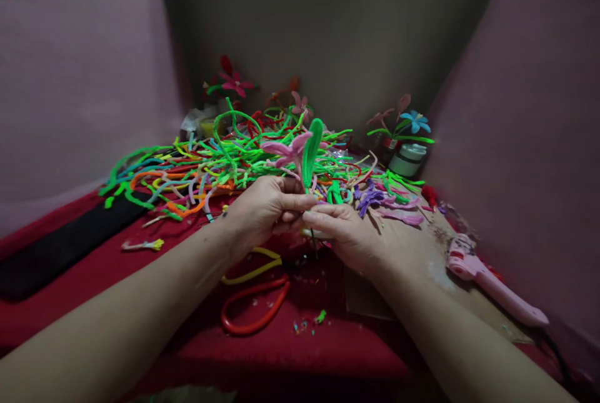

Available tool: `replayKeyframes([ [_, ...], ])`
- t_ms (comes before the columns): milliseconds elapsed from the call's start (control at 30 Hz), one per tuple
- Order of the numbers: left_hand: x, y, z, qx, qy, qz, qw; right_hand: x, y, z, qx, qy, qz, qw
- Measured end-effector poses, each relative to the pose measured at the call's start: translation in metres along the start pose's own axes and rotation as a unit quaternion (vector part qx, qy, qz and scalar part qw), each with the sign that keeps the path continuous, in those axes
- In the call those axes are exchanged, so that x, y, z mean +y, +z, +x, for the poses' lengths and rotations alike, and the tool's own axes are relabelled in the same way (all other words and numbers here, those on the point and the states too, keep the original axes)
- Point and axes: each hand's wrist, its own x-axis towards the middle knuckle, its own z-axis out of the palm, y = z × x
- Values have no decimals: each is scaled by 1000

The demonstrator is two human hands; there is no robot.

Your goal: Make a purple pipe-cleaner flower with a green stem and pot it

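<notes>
Both my hands meet at the middle of the table around one pipe-cleaner flower. Its pink petals (287, 152) and a tall green pipe-cleaner leaf (312, 154) stand up above my fingers. My left hand (269, 205) pinches the flower's stem between thumb and fingers. Against it, my right hand (340, 225) is also closed on the stem, just under the leaf. A thin dark length of the stem (313, 242) shows below the fingers. The exact grip point is hidden by my fingertips.
A heap of coloured pipe cleaners (248, 153) spreads behind my hands. Scissors with red and yellow handles (255, 309) lie in front. A pink glue gun (492, 284) rests on a board at right. Finished flowers (415, 120) stand behind, near a white jar (407, 160).
</notes>
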Motion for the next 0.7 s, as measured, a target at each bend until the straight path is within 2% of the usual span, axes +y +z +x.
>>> replayKeyframes([
  [67,2,-3,0,-46,-4,-25,999,-3,1,-1,-23,-14,28,999],
  [167,4,-7,0,-107,-15,-62,992,-7,3,-2,-84,9,81,993],
  [267,4,-9,0,-128,-34,-103,986,-7,3,-4,-121,26,112,986],
  [333,4,-10,1,-138,-42,-119,982,-6,2,-4,-111,22,104,988],
  [467,5,-9,1,-164,-26,-99,981,0,-1,-4,-51,5,78,996],
  [533,5,-7,1,-150,-22,-79,985,2,-2,-3,-24,0,65,998],
  [633,3,-2,-1,-72,-14,-54,996,2,-2,-1,1,2,38,999],
  [700,1,0,-1,-39,-2,-38,999,1,-1,-1,6,6,19,1000],
])
